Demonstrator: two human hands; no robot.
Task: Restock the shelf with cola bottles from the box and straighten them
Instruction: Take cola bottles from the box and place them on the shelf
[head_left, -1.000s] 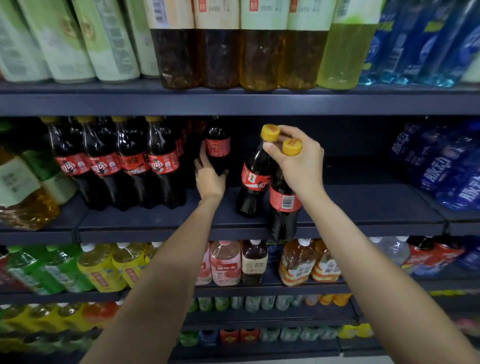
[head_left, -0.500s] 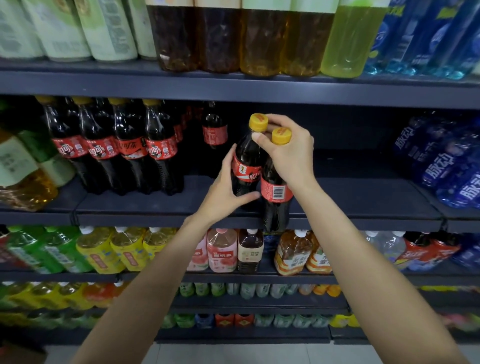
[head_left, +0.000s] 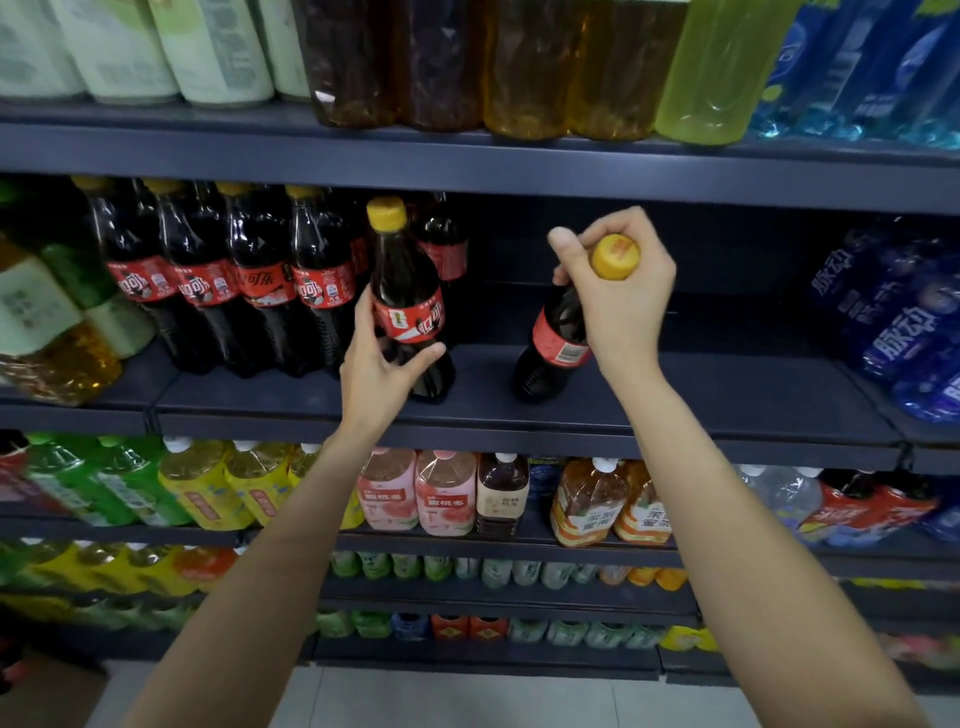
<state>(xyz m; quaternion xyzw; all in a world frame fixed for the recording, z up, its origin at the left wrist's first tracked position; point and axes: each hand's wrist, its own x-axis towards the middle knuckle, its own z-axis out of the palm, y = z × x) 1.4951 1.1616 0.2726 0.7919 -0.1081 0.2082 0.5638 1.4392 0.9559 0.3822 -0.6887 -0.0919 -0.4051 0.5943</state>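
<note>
Two dark cola bottles with yellow caps and red labels are in my hands at the middle shelf (head_left: 727, 395). My left hand (head_left: 382, 364) grips the lower body of one cola bottle (head_left: 408, 291), which stands upright just right of a row of cola bottles (head_left: 234, 280). My right hand (head_left: 618, 291) holds the second cola bottle (head_left: 556, 343) by its neck under the cap; this bottle tilts, its base on the shelf. Another cola bottle (head_left: 441, 244) stands behind, deeper in the shelf. The box is out of view.
Blue drink bottles (head_left: 893, 312) fill the shelf's right end; green and yellow-liquid bottles (head_left: 47, 322) crowd its left. Large tea and juice bottles (head_left: 519, 67) line the shelf above. Lower shelves carry peach, tea and green drinks (head_left: 447, 499). The shelf between the tilted bottle and the blue ones is bare.
My right hand held both bottles by the caps; my left hand took one and moved it left beside the row. My right hand carried the other rightward and set its base down.
</note>
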